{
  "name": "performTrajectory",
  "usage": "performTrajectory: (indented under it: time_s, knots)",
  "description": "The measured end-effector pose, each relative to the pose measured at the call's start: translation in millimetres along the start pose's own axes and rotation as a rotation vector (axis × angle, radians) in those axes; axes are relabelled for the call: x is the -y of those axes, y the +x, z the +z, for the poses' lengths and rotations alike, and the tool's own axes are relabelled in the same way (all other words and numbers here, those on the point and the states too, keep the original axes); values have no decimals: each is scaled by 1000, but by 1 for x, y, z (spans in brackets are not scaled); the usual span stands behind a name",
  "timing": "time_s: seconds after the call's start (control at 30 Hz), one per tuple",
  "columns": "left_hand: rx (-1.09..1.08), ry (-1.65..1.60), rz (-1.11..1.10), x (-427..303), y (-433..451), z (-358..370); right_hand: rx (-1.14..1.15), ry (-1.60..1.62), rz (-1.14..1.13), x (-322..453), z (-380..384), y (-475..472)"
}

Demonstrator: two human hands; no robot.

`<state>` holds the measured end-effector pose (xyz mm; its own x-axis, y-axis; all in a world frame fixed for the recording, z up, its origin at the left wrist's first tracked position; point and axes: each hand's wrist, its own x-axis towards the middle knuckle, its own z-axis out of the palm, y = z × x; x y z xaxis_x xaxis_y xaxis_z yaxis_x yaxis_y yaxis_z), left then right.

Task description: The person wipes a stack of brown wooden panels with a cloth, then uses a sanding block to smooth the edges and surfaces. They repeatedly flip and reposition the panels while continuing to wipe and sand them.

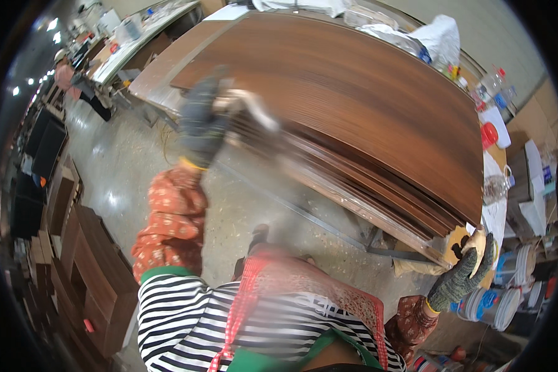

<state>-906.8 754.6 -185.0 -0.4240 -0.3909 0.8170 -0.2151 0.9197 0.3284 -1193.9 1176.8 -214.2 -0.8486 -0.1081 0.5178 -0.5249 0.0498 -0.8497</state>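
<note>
A large brown wood-grain panel [335, 93] lies on top of a stack of similar brown panels [353, 186] before me. My left hand [202, 123], in a dark knit glove with a yellow cuff, is at the stack's near left end. Beside its fingers is a pale shape [255, 107], too motion-blurred to name. My right hand [467, 267] wears a similar glove with cream-coloured fingers. Its fingertips reach the top panel's near right corner; whether they grip it is unclear. Under that corner shows yellowish material [452, 244].
Plastic bottles [490, 86], a red container [489, 135] and a water jug [497, 183] stand along the right side. Tubs [488, 307] sit low at right. White sheeting [437, 35] lies behind the stack. Brown furniture parts [93, 274] stand at left; a person [69, 81] is farther back.
</note>
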Motion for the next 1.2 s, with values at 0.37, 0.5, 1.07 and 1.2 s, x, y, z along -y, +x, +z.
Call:
performTrajectory:
  time_s: [0.37,0.5,1.07,1.2]
  knots:
    - [212,225,652,30,17,39,88,-107,-169,78,139,-64]
    - [331,578,489,153,5,-32,176,-149,-206,101,204,-90]
    - [-2,-70,-821,313,-195,-122,639,-257,-1092,216,509,-143]
    - [-74,-272,-967,294,-213,-118,719,-304,-1116,222,540,-155]
